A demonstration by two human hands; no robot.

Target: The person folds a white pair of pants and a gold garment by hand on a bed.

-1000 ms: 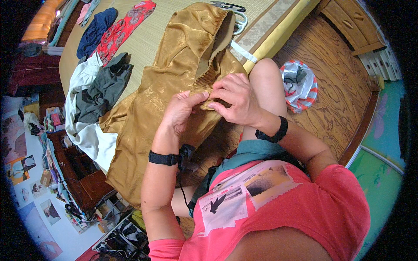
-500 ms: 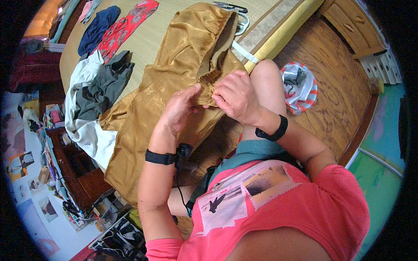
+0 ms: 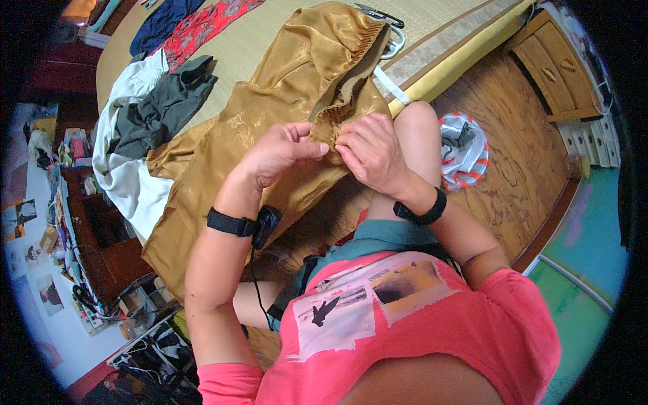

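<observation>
Shiny gold satin trousers (image 3: 229, 148) with a gathered elastic waistband spread from the mat-covered bed over towards my lap. My right hand (image 3: 374, 154) is closed, its fingertips pinching the gathered waistband. Close beside it, my left hand (image 3: 287, 152) holds the same band between thumb and fingers. The waist opening faces right, and its pale inner side shows. Beyond the waistband lie black thread snips (image 3: 379, 15) and scissors with pale looped handles (image 3: 394, 44). A short white strip (image 3: 391, 85) hangs near the bed's edge.
Folded dark grey cloth (image 3: 158, 101), white cloth (image 3: 111, 169), red patterned cloth (image 3: 196, 37) and navy cloth (image 3: 158, 27) lie left on the bed. A lined waste basket (image 3: 466, 152) stands on the wooden floor, right of my knee. A wooden drawer cabinet (image 3: 550, 64) is behind it.
My left hand has come up to the waistband, its thumb now close to my right fingertips. My right hand keeps its pinch. The whole view has shifted slightly.
</observation>
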